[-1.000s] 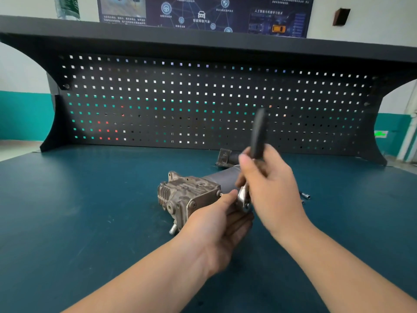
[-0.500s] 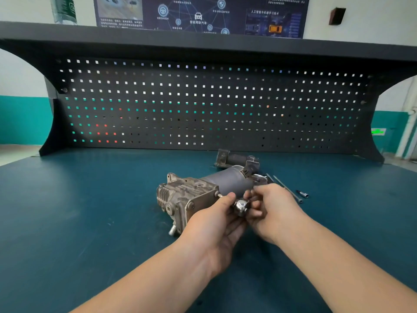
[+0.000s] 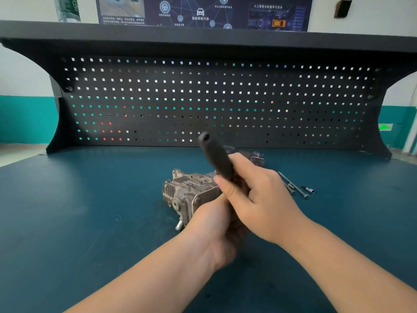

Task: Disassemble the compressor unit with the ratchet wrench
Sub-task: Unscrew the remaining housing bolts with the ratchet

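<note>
- Right now your right hand (image 3: 259, 199) has its grip wrapped round the black handle of the ratchet wrench (image 3: 215, 155), which points up and away from you.
- Your left hand (image 3: 216, 224) sits under it by the wrench head; whether that grip pinches anything you cannot tell (the right hand covers it).
- The compressor unit (image 3: 187, 193) lies on the bench (image 3: 90, 222), touching your hands.
- Likely risk: the socket slipping off the bolt if the handle tilts off axis, or the loose unit twisting.
- Removed bolts (image 3: 297, 188) lie near your right hand; a wide swing could scatter them. A detached part (image 3: 256, 158) sits behind.
</note>
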### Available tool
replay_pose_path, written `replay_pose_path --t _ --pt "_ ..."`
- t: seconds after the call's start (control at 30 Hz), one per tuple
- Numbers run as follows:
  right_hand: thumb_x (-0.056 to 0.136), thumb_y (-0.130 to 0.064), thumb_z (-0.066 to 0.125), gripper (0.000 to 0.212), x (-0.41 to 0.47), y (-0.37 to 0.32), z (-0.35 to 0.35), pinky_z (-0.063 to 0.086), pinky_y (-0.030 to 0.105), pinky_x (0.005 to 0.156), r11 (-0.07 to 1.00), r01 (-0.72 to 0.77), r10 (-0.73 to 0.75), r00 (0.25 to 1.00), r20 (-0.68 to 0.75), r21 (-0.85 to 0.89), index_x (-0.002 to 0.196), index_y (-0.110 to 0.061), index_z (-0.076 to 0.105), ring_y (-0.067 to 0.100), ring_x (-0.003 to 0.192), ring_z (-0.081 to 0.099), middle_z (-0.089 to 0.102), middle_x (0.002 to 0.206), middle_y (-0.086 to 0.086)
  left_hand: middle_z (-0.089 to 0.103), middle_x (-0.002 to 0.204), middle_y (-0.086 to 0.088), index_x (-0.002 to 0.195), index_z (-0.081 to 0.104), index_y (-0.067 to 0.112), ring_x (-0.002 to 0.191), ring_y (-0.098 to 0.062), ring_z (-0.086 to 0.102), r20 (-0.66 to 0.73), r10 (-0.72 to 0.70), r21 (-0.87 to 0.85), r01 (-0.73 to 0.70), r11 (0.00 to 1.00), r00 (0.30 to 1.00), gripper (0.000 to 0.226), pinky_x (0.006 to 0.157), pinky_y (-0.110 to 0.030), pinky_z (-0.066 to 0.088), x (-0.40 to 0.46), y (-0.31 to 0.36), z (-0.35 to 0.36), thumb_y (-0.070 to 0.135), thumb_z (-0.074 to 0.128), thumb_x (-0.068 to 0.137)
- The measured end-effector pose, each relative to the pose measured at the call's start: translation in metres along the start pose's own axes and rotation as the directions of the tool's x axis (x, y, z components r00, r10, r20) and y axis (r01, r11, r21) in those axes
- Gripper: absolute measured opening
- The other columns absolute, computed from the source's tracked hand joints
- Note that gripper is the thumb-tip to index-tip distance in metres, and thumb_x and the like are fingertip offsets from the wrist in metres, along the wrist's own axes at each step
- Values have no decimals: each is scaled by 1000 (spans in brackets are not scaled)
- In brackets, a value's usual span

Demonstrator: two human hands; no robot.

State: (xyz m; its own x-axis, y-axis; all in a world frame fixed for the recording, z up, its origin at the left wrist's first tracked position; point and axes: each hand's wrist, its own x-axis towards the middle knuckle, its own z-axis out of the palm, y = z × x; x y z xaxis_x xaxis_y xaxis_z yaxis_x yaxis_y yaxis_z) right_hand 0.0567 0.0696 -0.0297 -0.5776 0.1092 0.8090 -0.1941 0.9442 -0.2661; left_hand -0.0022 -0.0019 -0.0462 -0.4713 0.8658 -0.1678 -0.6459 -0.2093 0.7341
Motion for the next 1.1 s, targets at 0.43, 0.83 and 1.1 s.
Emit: replay_pose_path --t 0.43,0.83,1.1 --pt "95 -5 35 22 5 28 4 18 9 27 -137 -529 922 241 304 838 75 -9 43 4 24 27 47 61 7 70 99 -19 106 65 -3 77 -22 67 -131 12 15 -10 1000 991 25 66 -26 56 8 -3 2 16 56 93" --pt "95 -27 51 9 7 2 -5 48 27 58 926 -266 293 954 -64 269 89 -20 50 8 55 55 58 60 -5 73 74 -9 86 70 7 60 -15 70 -82 5 32 -2 999 997 23 61 -26 59 5 0 1 22 55 94" --pt "97 -23 48 13 8 7 0 43 28 54 813 -403 484 869 -104 419 83 -24 47 9 49 51 55 56 -4 73 78 -13 86 71 4 66 -20 70 -112 15 49 -9 999 994 19 66 -31 59 5 0 0 16 57 92"
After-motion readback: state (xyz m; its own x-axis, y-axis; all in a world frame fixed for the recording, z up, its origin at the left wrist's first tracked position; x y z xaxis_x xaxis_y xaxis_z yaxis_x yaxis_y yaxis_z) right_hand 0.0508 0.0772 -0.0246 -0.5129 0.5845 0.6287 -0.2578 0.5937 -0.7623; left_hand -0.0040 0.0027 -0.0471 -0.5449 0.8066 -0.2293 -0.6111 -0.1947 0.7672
